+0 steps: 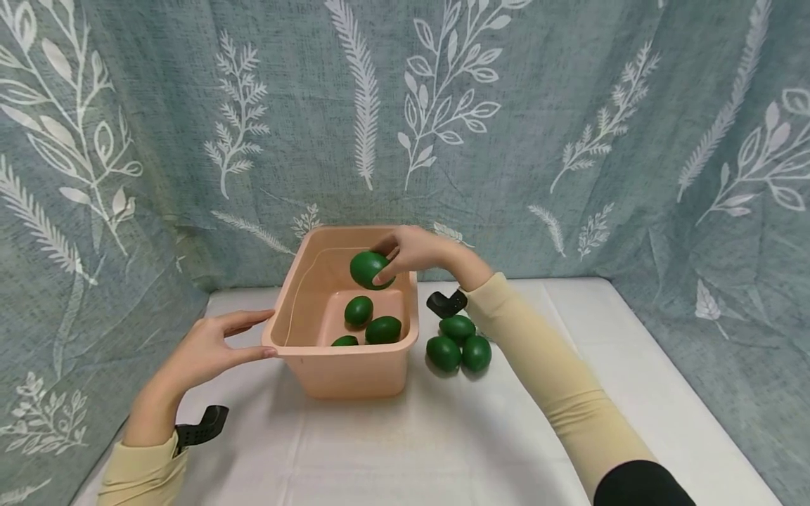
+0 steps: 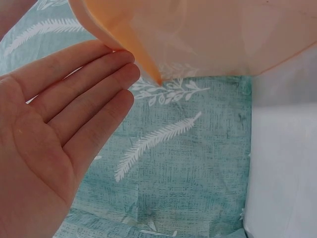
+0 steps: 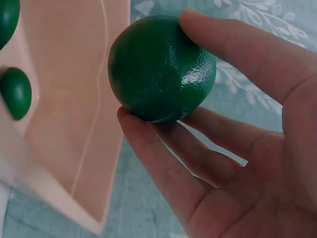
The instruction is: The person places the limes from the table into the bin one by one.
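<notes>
While a person sits at a white table [image 1: 392, 450] backed by a grey-blue leaf-print curtain [image 1: 506, 126], a pale pink plastic tub [image 1: 344, 372] stands on the table and serves as the landmark for everything else. The right hand [image 1: 414, 251], in a cream sleeve, reaches over the tub's far right rim and holds a dark green lime [image 1: 370, 269] between curled fingers and thumb; the fruit hangs above the tub's inside, near its back wall. In the right wrist view the same lime fills the grasp, with the fingertips [image 3: 148, 139] wrapped under it and the thumb across its top, its skin glossy and dimpled. Inside the tub three more green limes [image 1: 382, 329] lie on the bottom, toward the near right corner. Just outside the tub's right wall, three further limes on the table [image 1: 460, 344] rest in a tight cluster, touching one another. The left hand [image 1: 211, 346] sits at the tub's left side with its fingers straight and spread loosely, holding nothing; its fingertips meet the tub's near left corner at the rim. The left wrist view shows that open palm and the fingers [image 2: 94, 84] beside the tub's pink corner, touching or almost touching it. A black wrist-mounted clip [image 1: 201, 427] shows on the left wrist, nearer the viewer than the tub.
</notes>
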